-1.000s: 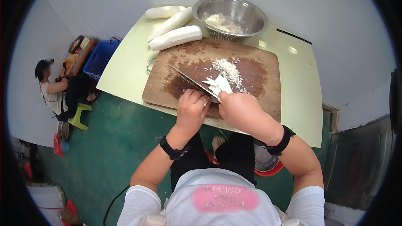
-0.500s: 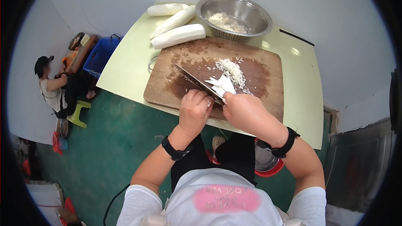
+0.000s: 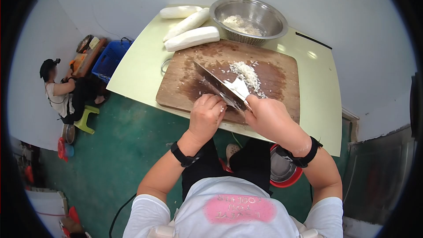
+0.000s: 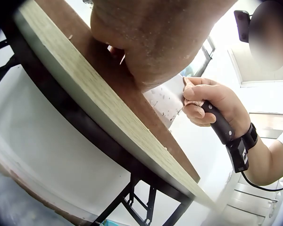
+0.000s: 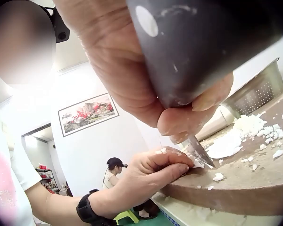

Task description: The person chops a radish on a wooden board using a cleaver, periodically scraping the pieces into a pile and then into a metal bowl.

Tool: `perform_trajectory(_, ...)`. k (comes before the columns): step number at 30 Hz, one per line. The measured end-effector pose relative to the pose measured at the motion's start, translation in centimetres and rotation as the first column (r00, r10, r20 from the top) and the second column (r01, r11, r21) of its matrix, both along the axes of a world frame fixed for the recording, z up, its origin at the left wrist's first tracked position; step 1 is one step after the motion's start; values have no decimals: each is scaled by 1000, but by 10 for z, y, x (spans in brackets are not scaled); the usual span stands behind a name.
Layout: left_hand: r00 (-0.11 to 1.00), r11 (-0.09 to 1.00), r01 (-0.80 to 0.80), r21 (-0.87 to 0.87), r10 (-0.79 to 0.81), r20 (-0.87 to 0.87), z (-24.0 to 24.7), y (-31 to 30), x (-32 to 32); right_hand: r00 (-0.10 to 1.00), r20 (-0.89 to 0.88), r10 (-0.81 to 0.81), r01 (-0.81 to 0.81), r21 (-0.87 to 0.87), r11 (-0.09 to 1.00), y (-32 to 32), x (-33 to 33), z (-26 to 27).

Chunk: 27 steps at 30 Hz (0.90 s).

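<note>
My right hand (image 3: 273, 117) grips the black handle (image 4: 218, 121) of a cleaver (image 3: 220, 83), its wide blade slanting across the wooden cutting board (image 3: 176, 90). At the board's near edge my left hand (image 3: 206, 113) holds a white radish piece (image 5: 198, 163), mostly hidden under its curled fingers, right beside the blade. Thin white radish slices (image 3: 239, 87) lie on the blade's far side. Beyond them is a small heap of chopped white radish (image 3: 246, 74). White bits cling to my left fingers.
Several peeled white radishes (image 3: 192, 39) lie behind the board, left of a steel colander (image 3: 275, 28) with chopped radish inside. A metal ring (image 3: 164, 66) shows at the board's left edge. Off to the left a person (image 3: 61, 90) sits on a green stool (image 3: 86, 121), near a blue crate (image 3: 108, 59).
My right hand and the cleaver have shifted right, away from my left fingers, and more of the blade's face shows. The left hand stays at nearly the same spot.
</note>
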<state>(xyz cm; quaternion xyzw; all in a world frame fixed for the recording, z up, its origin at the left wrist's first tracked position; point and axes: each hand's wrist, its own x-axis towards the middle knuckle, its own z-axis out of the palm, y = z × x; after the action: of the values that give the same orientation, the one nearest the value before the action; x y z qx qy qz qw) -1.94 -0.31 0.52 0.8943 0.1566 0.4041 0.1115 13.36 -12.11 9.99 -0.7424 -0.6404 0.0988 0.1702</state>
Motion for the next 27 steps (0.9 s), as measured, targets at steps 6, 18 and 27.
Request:
perform_trajectory(6, 1000, 1000, -16, -8, 17, 10, -2, 1, -1, 998, 48, 33, -31, -38, 999, -2, -4, -5)
perform_trajectory(18, 1000, 1000, -5, -12, 5, 12, 0, 1, 0, 999, 50, 19, -18, -26, 999, -4, -3, -2)
perform_trajectory(27, 999, 999, -30, -13, 31, 16, -2, 2, 2, 996, 62, 64, -59, -87, 994, -4, -5, -4)
